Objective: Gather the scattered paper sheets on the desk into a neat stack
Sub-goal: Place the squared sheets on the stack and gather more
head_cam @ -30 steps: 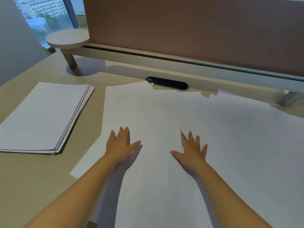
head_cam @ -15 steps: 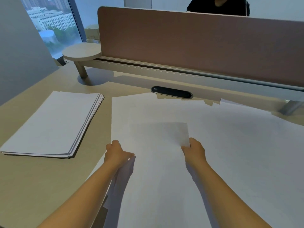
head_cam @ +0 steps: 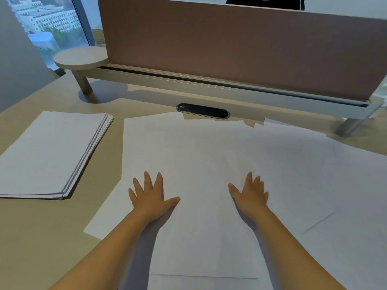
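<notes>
Only the head cam here, so one view: both hands are flat and released, fingers spread, gripping nothing. My left hand and right hand press on the loose white paper sheets fanned across the middle and right of the beige laminate desk. The neat white paper stack sits at roughly 10 o'clock from the left hand, well apart, long axis running away from me and leaning right. I'd guess the left hand is nearer for carrying sheets over. At 12 o'clock there's a black oval cable grommet, then a brownish fabric divider panel; a round beige shelf and a window at 11.
</notes>
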Tool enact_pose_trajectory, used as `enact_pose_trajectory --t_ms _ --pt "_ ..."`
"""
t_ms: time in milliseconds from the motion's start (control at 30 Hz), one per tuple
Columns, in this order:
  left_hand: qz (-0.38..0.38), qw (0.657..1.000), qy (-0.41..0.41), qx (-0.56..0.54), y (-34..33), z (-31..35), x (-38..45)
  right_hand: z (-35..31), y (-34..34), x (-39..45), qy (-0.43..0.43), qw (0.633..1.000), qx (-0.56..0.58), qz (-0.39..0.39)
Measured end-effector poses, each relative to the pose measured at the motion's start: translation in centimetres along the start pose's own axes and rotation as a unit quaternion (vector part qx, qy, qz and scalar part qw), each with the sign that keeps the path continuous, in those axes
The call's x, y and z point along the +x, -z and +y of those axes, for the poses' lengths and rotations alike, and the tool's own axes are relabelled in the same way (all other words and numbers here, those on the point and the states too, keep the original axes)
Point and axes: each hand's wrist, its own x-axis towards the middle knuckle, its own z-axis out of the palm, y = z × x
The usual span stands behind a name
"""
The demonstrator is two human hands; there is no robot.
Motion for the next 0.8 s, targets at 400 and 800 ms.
enact_pose_trajectory --t_ms 400,800 --pt "0.087 0.983 0.110 -0.118 1.6 3.4 -0.8 3.3 3.7 -0.3 -0.060 0.988 0.044 0.134" --pt "0.048 0.972 0.111 -0.200 1.3 4.5 -1.4 4.1 3.0 -0.6 -0.008 0.993 0.112 0.048"
